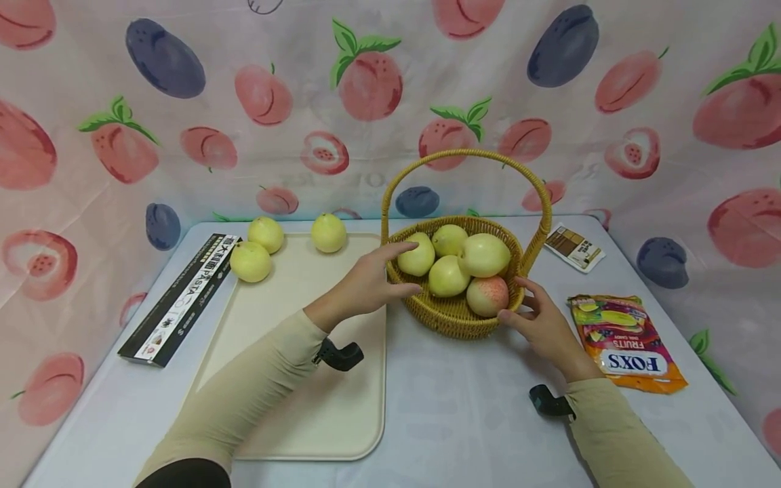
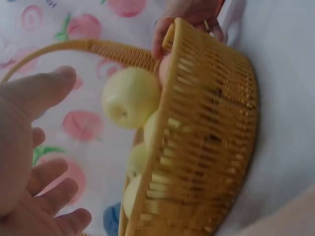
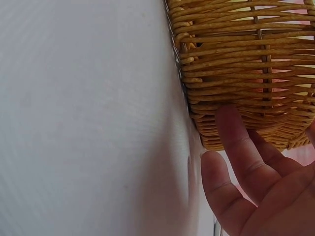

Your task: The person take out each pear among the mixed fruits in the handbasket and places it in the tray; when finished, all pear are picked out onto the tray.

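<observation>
Wicker basket [image 1: 454,328] stands upright between the hands; contents: four pale yellow-green fruits [image 1: 485,255] and one red-blushed peach [image 1: 488,298]. Weave golden-brown, handle [image 1: 466,153] arched. Right hand [image 1: 546,329] grips the basket's near rim; left hand [image 1: 372,281] spreads, holding nothing, at the opposite side. Beige tray [image 1: 360,407] lies beneath the left forearm; three yellow fruits [image 1: 328,232] sit beyond that hand, PASTA box [image 1: 179,301] farther left. Right of right hand: FOX'S bag [image 1: 631,342]; beyond it, small packet [image 1: 575,248].
</observation>
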Tool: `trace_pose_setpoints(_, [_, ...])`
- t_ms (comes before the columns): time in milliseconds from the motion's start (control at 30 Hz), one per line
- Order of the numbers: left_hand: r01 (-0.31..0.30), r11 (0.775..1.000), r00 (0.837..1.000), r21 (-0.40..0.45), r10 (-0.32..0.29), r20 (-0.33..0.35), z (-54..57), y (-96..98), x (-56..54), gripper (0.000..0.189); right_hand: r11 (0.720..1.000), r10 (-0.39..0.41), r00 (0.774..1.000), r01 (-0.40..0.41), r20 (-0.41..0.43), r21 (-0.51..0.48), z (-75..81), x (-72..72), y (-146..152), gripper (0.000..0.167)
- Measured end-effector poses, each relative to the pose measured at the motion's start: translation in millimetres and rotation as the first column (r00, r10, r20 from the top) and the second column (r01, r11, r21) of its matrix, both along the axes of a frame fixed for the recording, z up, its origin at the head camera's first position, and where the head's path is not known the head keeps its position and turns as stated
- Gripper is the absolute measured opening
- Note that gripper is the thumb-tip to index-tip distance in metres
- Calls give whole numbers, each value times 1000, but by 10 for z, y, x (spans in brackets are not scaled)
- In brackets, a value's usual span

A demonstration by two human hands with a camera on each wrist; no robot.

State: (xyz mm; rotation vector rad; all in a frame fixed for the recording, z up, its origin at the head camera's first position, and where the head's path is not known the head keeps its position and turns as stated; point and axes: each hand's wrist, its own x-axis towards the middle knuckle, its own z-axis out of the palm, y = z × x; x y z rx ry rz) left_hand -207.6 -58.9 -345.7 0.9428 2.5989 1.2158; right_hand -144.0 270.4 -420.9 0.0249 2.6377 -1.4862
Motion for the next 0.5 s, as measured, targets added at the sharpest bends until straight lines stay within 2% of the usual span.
trace_pose_setpoints(267, [67, 998, 998, 0, -67, -15, 45, 327, -73, 75, 1000, -1, 1000, 1, 8, -12, -9, -5, 7, 89])
trace_pose_setpoints(500, [53, 999, 999, -6, -53, -9, 20, 522, -153, 74, 1000, 4, 1000, -3, 10, -9, -9, -5, 12, 88])
